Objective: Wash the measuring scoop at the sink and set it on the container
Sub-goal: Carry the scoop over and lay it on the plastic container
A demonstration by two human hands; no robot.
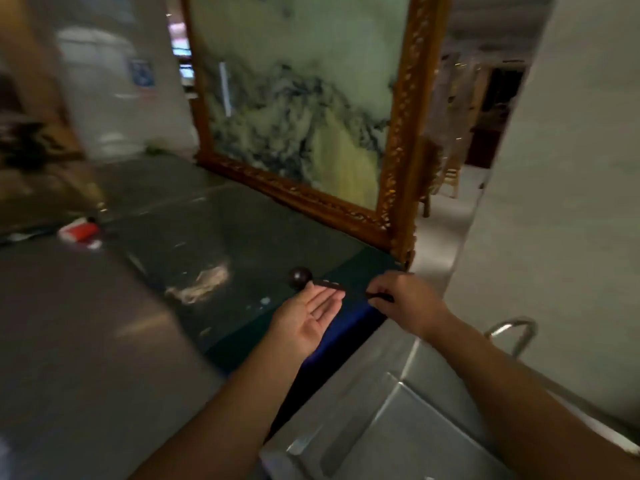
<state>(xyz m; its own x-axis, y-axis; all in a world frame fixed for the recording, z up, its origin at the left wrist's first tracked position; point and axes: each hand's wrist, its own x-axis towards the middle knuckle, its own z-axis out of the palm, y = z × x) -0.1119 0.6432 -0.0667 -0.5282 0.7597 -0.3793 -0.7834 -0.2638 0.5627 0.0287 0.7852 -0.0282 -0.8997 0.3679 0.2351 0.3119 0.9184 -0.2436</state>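
Observation:
The measuring scoop [300,278] is dark, with a round bowl and a long thin handle. My right hand [405,299] pinches the end of that handle and holds the scoop level above the dark counter. Just under the handle my left hand [308,320] lies palm up with its fingers apart and holds nothing. A steel sink [398,420] lies at the lower right with a curved metal tap [516,332] at its far side. I cannot make out a container in this blurred view.
A large framed stone picture [304,116] stands upright at the back of the dark glass-topped counter [214,244]. A red and white pack [78,231] lies at the left. A white wall [571,202] rises at the right beside the sink.

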